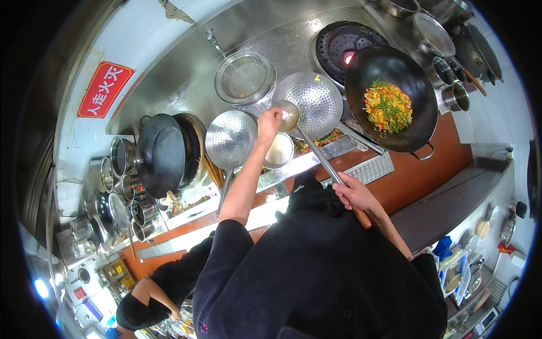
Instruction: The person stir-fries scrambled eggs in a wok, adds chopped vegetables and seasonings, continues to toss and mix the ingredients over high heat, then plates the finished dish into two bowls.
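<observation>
My right hand [351, 193] grips the wooden-ended handle of a long metal ladle [315, 148]. The ladle's bowl lies in front of a perforated metal strainer [319, 106]. Over that bowl my left hand [270, 123] has its fingertips drawn together; a small white spot shows there, and whether it is a held thing or a glint is unclear. To the right, a black wok [360, 84] holds yellow cooked food [387, 106] with green stalks and red bits. A container of pale contents [280, 150] is partly covered by my left forearm.
Behind the wok, a burner [330, 40] glows red. A metal basin [245, 78] sits on the steel cooktop [186, 80]. Leftward are a second strainer [232, 137], another wok [161, 154] and several metal pots [123, 156]. A co-worker in black [169, 275] stands at lower left.
</observation>
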The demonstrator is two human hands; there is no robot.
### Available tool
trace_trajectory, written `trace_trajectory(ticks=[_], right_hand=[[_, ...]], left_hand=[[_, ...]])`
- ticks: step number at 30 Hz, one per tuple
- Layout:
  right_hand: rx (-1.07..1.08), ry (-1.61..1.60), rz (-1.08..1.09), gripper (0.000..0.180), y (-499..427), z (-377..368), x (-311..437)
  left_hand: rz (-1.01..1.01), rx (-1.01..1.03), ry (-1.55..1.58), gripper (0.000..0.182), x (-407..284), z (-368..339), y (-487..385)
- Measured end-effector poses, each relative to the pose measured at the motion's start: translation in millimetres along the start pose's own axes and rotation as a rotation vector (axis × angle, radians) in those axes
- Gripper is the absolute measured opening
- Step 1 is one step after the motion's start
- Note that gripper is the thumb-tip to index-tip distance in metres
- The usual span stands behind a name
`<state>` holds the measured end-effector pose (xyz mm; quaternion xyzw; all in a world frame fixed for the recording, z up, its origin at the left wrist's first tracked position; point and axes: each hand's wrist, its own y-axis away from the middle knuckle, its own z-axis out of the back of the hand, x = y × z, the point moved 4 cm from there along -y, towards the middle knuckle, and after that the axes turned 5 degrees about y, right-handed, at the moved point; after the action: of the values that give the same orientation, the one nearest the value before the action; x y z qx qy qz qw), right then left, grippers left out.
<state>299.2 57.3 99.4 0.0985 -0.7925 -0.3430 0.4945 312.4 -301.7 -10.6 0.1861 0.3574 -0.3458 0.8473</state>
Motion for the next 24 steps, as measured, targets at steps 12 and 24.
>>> trace_trajectory(ticks=[12,24], right_hand=[[0.022,-0.12,-0.041,0.007,0.4,-3.3,-6.0],[-0.086,-0.151,-0.035,0.039,0.9,11.5,2.9]], left_hand=[[-0.064,0.032,-0.038,0.02,-6.5,16.3,20.6],[0.062,0.105,-0.304,0.065,102.1,10.0,21.9]])
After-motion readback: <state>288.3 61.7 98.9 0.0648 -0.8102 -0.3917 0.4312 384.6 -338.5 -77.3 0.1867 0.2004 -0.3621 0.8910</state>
